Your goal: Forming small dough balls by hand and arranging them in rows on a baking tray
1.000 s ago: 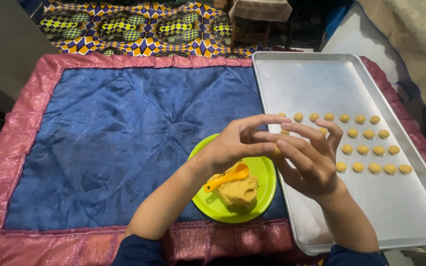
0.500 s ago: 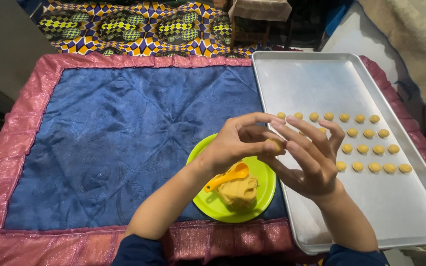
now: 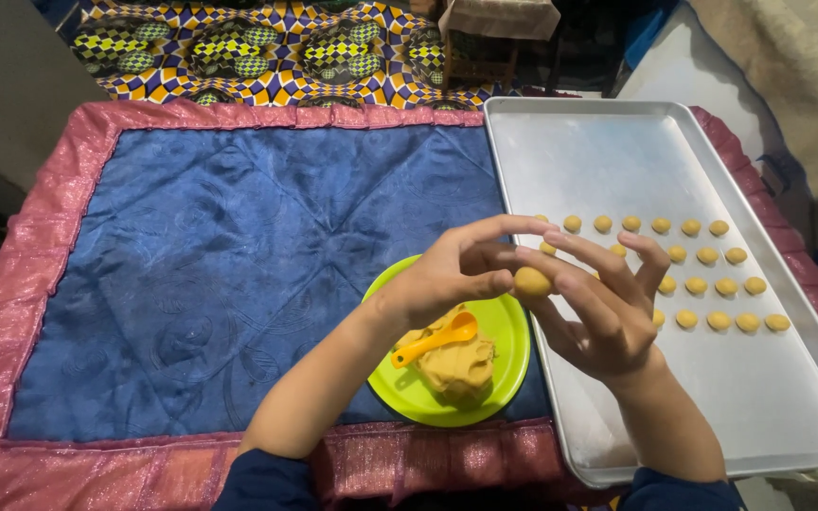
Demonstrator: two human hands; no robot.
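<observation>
A small tan dough ball (image 3: 531, 281) sits pinched between my left hand (image 3: 461, 270) and my right hand (image 3: 606, 303), held above the inner edge of a metal baking tray (image 3: 617, 151). Both hands' fingertips touch the ball. Just below my left wrist, a lime green plate (image 3: 508, 345) carries a lump of tan dough (image 3: 456, 364) with an orange plastic spoon (image 3: 433, 341) lying on it. Several small dough balls (image 3: 712, 255) lie in rows on the tray, right of my right hand.
The plate and tray rest on a blue quilted mat (image 3: 239, 265) with a pink border (image 3: 40, 284). A patterned yellow and blue cloth (image 3: 267, 52) lies beyond the mat. A grey floor (image 3: 2, 85) shows at left.
My hands have worked the dough piece between the fingers, and the rounded ball now shows at the fingertips. Both hands stayed over the tray's edge.
</observation>
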